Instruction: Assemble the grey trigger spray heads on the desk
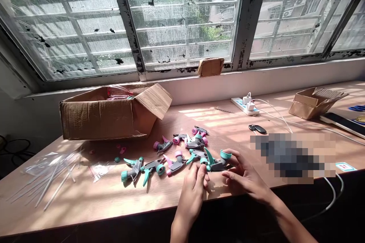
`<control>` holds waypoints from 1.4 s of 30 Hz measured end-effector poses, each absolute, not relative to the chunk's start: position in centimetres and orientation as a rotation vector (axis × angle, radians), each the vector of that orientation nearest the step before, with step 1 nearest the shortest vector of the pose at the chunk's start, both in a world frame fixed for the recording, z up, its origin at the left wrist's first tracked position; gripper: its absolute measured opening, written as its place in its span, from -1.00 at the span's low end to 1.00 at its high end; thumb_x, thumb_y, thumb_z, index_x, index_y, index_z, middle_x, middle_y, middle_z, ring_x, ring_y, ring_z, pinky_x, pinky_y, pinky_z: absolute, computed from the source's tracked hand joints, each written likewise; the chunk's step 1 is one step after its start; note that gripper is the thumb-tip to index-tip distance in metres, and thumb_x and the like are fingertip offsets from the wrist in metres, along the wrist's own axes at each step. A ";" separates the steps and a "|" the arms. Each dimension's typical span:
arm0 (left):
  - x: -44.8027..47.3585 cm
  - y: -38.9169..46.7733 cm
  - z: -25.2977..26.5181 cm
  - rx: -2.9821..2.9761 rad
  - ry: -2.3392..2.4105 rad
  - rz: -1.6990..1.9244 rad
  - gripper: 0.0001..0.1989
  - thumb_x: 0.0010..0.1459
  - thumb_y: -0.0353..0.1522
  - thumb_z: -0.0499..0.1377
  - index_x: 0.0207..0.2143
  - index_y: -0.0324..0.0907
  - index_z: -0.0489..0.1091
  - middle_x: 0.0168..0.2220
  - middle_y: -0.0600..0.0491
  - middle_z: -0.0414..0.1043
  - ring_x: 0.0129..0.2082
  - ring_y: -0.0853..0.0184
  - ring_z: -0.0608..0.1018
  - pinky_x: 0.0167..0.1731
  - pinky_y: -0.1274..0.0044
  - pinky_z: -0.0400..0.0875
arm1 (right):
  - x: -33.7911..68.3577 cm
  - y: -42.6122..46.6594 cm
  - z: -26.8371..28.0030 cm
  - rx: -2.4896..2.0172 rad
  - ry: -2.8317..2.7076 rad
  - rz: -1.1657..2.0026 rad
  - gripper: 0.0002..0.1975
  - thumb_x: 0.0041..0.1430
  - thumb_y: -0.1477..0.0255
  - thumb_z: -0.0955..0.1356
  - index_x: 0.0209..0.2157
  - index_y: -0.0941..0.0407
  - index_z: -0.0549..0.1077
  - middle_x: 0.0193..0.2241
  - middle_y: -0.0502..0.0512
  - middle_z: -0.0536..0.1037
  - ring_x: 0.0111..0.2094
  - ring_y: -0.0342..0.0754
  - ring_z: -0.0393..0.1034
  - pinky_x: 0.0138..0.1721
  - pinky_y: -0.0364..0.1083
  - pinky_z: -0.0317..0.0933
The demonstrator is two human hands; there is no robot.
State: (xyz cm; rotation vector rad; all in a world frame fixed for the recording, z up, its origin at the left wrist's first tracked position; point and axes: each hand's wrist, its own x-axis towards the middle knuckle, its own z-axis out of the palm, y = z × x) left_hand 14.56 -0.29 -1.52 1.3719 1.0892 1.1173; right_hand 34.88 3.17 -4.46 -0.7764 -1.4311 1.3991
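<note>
Low over the table's front edge, both my hands are at one grey and teal trigger spray head [218, 165]. My right hand [246, 176] curls its fingers and thumb round the end with the teal screw collar [225, 154]. At the other end my left hand [192, 188] has thumb and fingers closed at the teal nozzle [203, 161]; its fingertips are partly hidden. Just left lie more spray heads: a pink and grey one [177, 162], a teal one [154, 168] and another teal one [133, 170]. Several mostly pink ones [196, 141] lie behind.
Thin white tubes [54, 182] and clear plastic bags [45, 163] lie at the left. An open cardboard box [97, 121] stands behind them. Toward the right are a power strip [245, 106], keys [257, 128], a small carton [306, 104] and a blurred-out patch [291, 155].
</note>
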 end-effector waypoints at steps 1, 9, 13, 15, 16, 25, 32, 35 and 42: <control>14.6 -0.2 -1.6 1.367 1.087 1.103 -0.61 0.41 -0.06 -0.02 -0.36 -0.13 0.27 -0.43 0.13 0.25 -0.42 0.35 0.33 -0.34 0.54 0.28 | 34.9 3.2 -4.5 -0.762 -1.423 1.407 -0.44 0.21 0.30 0.50 0.16 -0.15 0.24 0.00 0.02 0.45 -0.43 -0.21 0.39 -0.35 -0.15 0.38; 14.5 -0.3 -1.8 1.461 1.124 1.081 -0.61 0.44 -0.10 -0.04 -0.39 -0.13 0.21 -0.44 0.16 0.16 -0.42 0.38 0.23 -0.38 0.55 0.15 | 35.1 3.2 -4.9 -0.766 -1.422 1.405 -0.47 0.21 0.34 0.51 0.12 -0.18 0.27 -0.01 -0.03 0.50 -0.40 -0.21 0.42 -0.31 -0.16 0.37; 14.3 -0.3 -1.5 1.508 1.110 1.082 -0.62 0.43 -0.11 -0.02 -0.41 -0.13 0.20 -0.44 0.16 0.13 -0.42 0.37 0.22 -0.36 0.54 0.14 | 35.1 3.2 -4.8 -0.799 -1.414 1.391 -0.46 0.16 0.32 0.53 0.10 -0.10 0.31 -0.10 -0.02 0.58 -0.26 -0.12 0.50 -0.22 -0.14 0.38; 14.1 -0.3 -1.3 1.531 1.092 1.062 -0.61 0.44 -0.11 -0.03 -0.41 -0.13 0.20 -0.44 0.15 0.13 -0.42 0.36 0.23 -0.36 0.54 0.14 | 35.1 3.2 -4.7 -0.841 -1.423 1.409 -0.44 0.15 0.28 0.53 0.12 -0.03 0.31 -0.25 0.00 0.62 -0.29 -0.07 0.52 -0.23 -0.11 0.38; 14.0 -0.3 -1.3 1.541 1.086 1.051 -0.61 0.44 -0.11 -0.04 -0.41 -0.13 0.21 -0.44 0.15 0.14 -0.42 0.36 0.24 -0.36 0.54 0.14 | 35.1 3.2 -4.6 -0.872 -1.428 1.415 -0.41 0.15 0.26 0.53 0.14 0.01 0.30 -0.33 -0.01 0.63 -0.33 -0.06 0.52 -0.26 -0.11 0.38; 14.1 -0.7 -1.1 1.570 1.101 1.132 -0.66 0.43 -0.18 0.02 -0.39 -0.15 0.29 -0.43 0.14 0.20 -0.40 0.37 0.27 -0.35 0.57 0.17 | 34.9 3.5 -4.5 -0.939 -1.405 1.499 -0.22 0.15 0.21 0.53 0.27 0.16 0.18 -0.47 0.04 0.63 -0.50 -0.09 0.42 -0.42 -0.13 0.29; 15.0 0.1 -2.2 1.066 1.148 1.510 -0.60 0.36 -0.05 0.07 -0.41 -0.13 0.21 -0.55 0.22 0.15 -0.56 0.44 0.25 -0.51 0.61 0.20 | 34.5 3.3 -4.4 -0.810 -1.425 1.417 -0.36 0.33 0.16 0.39 0.28 0.05 0.11 -0.19 0.15 0.61 -0.43 -0.11 0.47 -0.43 -0.13 0.34; 14.8 0.6 -2.3 0.898 1.138 1.580 -0.58 0.30 0.00 0.13 -0.40 -0.15 0.24 -0.53 0.20 0.24 -0.59 0.47 0.31 -0.56 0.64 0.19 | 34.4 3.3 -4.4 -0.848 -1.514 1.390 -0.52 0.36 0.15 0.36 0.17 0.09 0.28 -0.22 0.14 0.60 -0.43 -0.13 0.45 -0.40 -0.13 0.33; 14.6 0.9 -2.3 0.759 1.126 1.724 -0.64 0.23 -0.06 0.24 -0.33 -0.16 0.32 -0.41 0.17 0.33 -0.58 0.51 0.38 -0.54 0.65 0.29 | 34.4 3.3 -4.4 -0.937 -1.614 1.320 -0.65 0.36 0.14 0.35 -0.01 0.11 0.46 -0.21 0.16 0.62 -0.40 -0.13 0.46 -0.39 -0.14 0.30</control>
